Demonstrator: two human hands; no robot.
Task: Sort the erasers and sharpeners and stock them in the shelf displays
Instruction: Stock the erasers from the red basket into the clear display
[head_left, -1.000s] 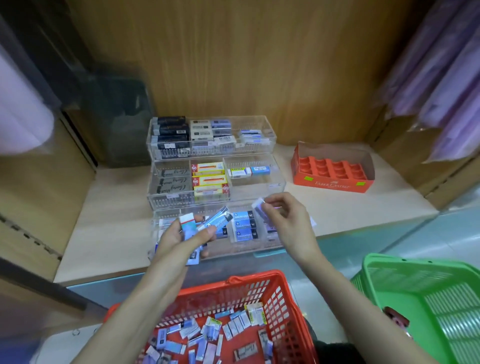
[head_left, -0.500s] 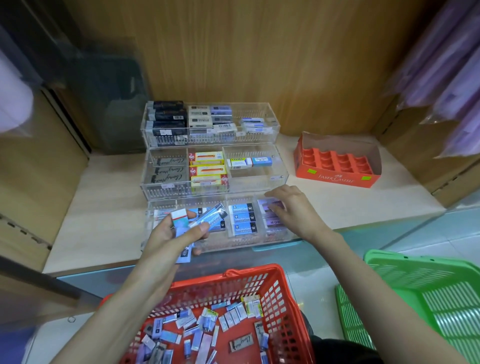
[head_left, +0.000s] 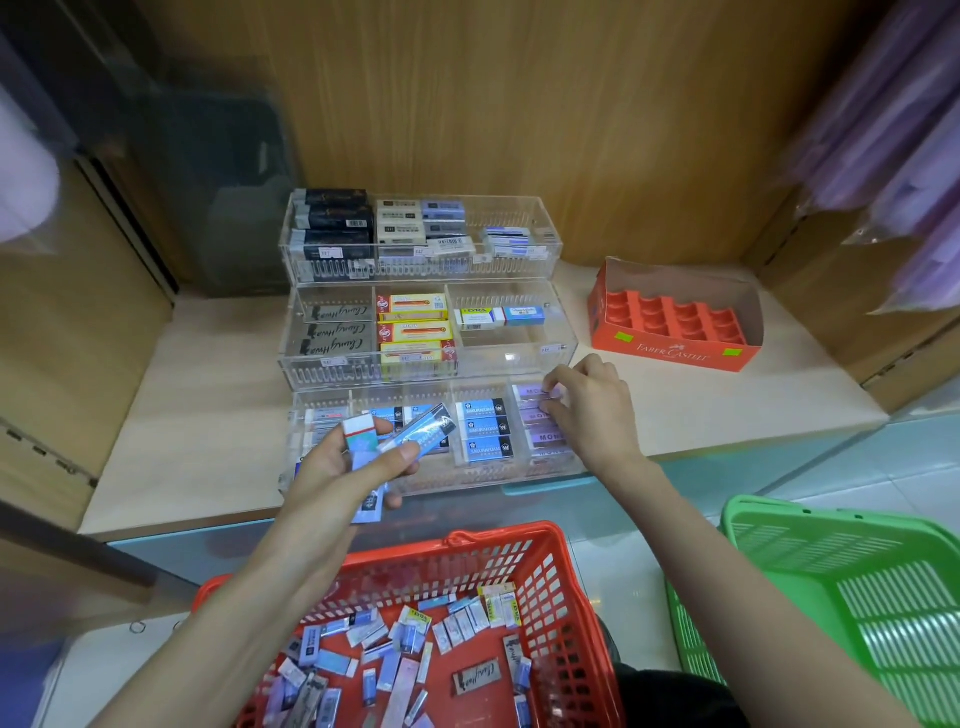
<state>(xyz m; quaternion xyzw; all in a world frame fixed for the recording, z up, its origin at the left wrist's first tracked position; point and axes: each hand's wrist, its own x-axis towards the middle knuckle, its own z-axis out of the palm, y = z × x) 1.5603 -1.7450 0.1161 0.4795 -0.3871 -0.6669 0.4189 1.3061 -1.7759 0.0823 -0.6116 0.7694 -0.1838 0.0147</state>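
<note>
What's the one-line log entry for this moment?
left hand: holds erasers | right hand: pinches purple eraser, front tray | red basket: loose erasers

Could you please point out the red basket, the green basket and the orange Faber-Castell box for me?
red basket (head_left: 483, 564): head view, its far wall.
green basket (head_left: 831, 519): head view, its far rim.
orange Faber-Castell box (head_left: 675, 352): head view, its printed front wall.

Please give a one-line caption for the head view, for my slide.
Right hand sets a purple eraser into the acrylic display, front tier; left hand holds more erasers.
</note>
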